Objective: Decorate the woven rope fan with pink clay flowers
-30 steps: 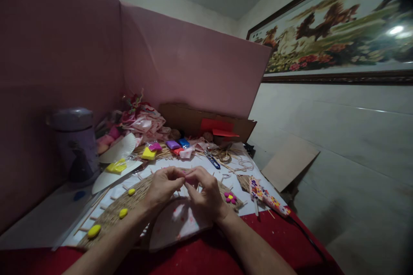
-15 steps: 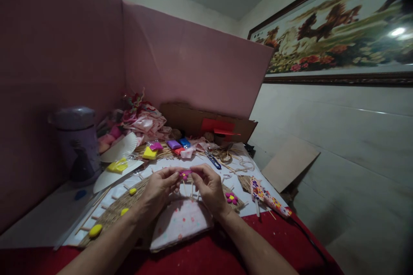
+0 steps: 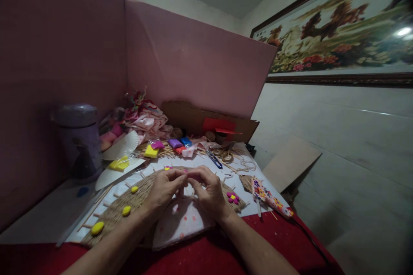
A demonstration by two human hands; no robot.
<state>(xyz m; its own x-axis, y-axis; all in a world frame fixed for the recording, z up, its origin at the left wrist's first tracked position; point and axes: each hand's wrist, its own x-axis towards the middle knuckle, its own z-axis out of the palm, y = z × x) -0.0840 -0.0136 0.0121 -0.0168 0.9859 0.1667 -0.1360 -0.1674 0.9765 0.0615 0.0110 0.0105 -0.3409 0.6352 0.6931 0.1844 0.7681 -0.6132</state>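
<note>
My left hand [image 3: 166, 189] and my right hand [image 3: 206, 189] meet at the fingertips, both pinched closed. A small bit of magenta modelling clay [image 3: 186, 171] peeks out between them, mostly hidden by the fingers. Below them lies an arched piece wound with twine [image 3: 121, 197], with short sticks poking out along its edge. Yellow clay discs [image 3: 97, 228] sit on its left side. A magenta clay flower with a yellow centre [image 3: 232, 198] is on its right end, and another flower [image 3: 167, 168] partly shows at the top. White patterned cloth [image 3: 183, 223] covers the inner half-round part.
Clay packets [image 3: 151, 151] lie behind the hands, with blue-handled scissors [image 3: 215, 161] to their right. A flower-patterned glue gun [image 3: 271, 200] with a cord rests at the right edge. A purple lidded container [image 3: 79, 146] stands left, near paper plates [image 3: 121, 148] and heaped pink cloth [image 3: 146, 120].
Half a second ago my hands were slightly apart with a magenta strip stretched between them. Now the fingertips are together again and the clay is mostly covered. The view has shifted slightly.
</note>
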